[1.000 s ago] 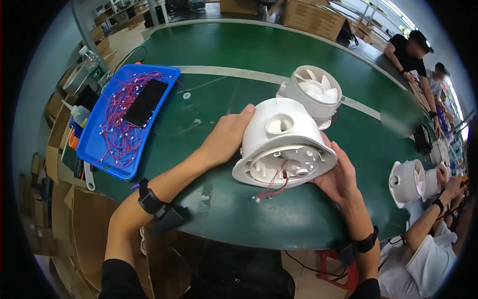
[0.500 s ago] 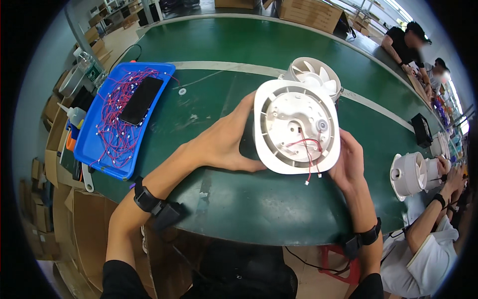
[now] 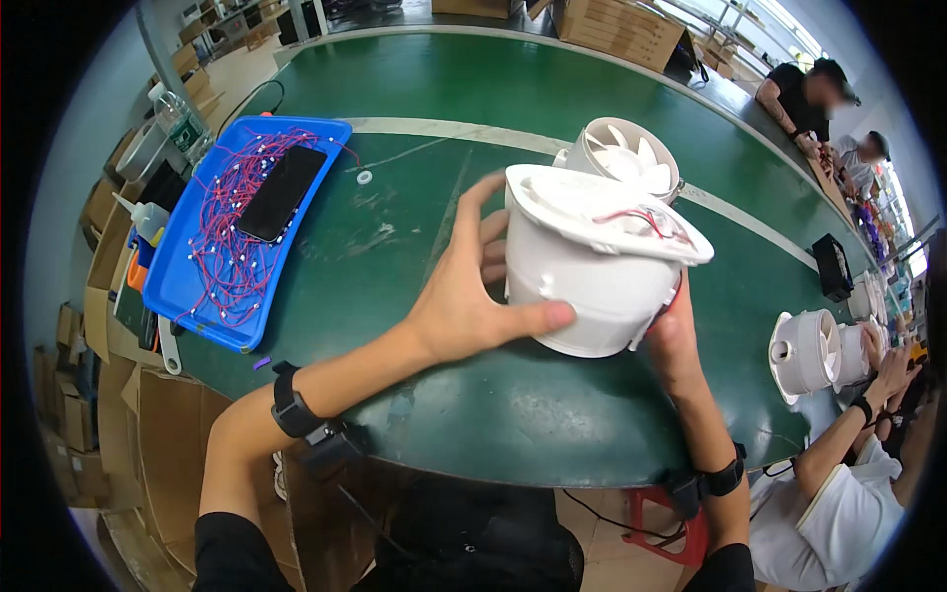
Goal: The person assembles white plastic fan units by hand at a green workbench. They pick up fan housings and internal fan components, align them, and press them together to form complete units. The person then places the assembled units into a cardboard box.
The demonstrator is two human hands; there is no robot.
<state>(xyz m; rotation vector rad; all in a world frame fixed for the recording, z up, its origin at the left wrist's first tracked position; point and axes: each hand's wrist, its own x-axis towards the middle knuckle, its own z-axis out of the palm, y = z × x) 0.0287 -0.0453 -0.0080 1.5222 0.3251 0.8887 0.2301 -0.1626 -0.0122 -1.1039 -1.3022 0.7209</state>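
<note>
White housing: In the head view, the white housing (image 3: 592, 291) is between a worker's two hands above the green worktop (image 3: 473, 419), its wide rim uppermost and sloping down toward the right.
Left hand: The left hand (image 3: 469, 301) has its grip closed on the housing, thumb pressed along the near wall, fingers around the left side.
Right hand: The right hand (image 3: 676, 340) grips the housing low on its right side, fingers partly hidden.
Red wires: Thin red wires (image 3: 636, 215) lie across the housing's upper face.
Fan: Just behind the housing, a white fan (image 3: 631, 156) shows its blades.
Blue tray: At left, a blue tray (image 3: 178, 286) carries tangled wire leads (image 3: 219, 232) and a black phone (image 3: 281, 194).
White ring: A small white ring (image 3: 365, 178) lies near the tray.
</note>
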